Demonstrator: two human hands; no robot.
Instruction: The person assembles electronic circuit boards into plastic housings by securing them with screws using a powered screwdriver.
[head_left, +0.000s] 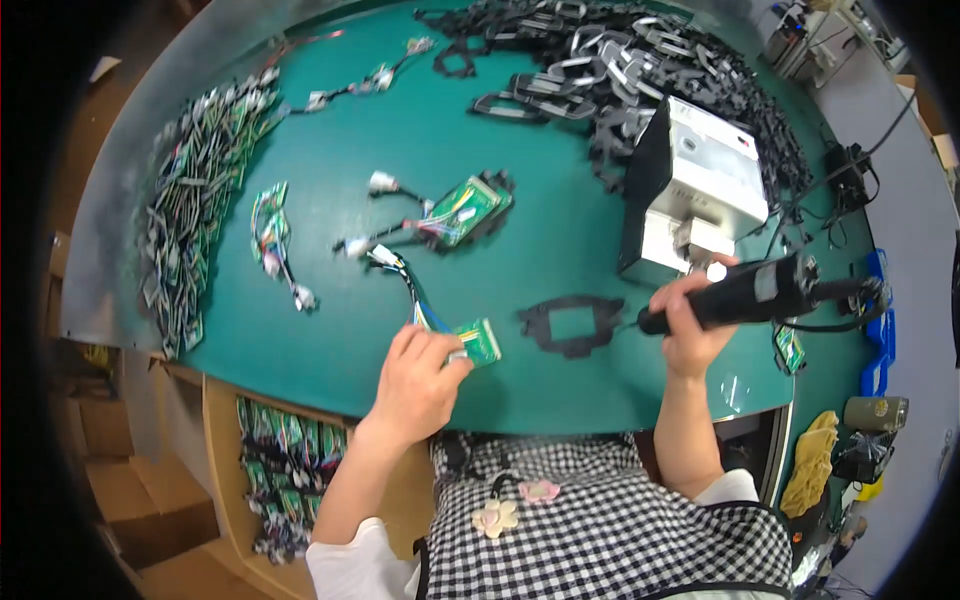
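My left hand point(417, 378) pinches a small green circuit board point(482, 342) low over the front of the green table. Its bundle of wires point(412, 290) runs up and away to a white connector. Wrapped in my right hand point(694, 325) is a black electric screwdriver point(745, 296), held sideways with its tip pointing left. That tip is close to the right edge of a flat black plastic frame point(572, 326) with a rectangular opening; whether they touch I cannot tell. Further back lies a green board set on a black frame point(466, 212), its wired connectors spread to the left.
A silver-and-black box machine point(700, 170) stands right of centre. Behind it spreads a heap of black frames point(620, 60). Many wired boards point(200, 200) are piled at the left, with one loose wired board point(270, 235) beside them. An open drawer point(290, 450) holds more boards.
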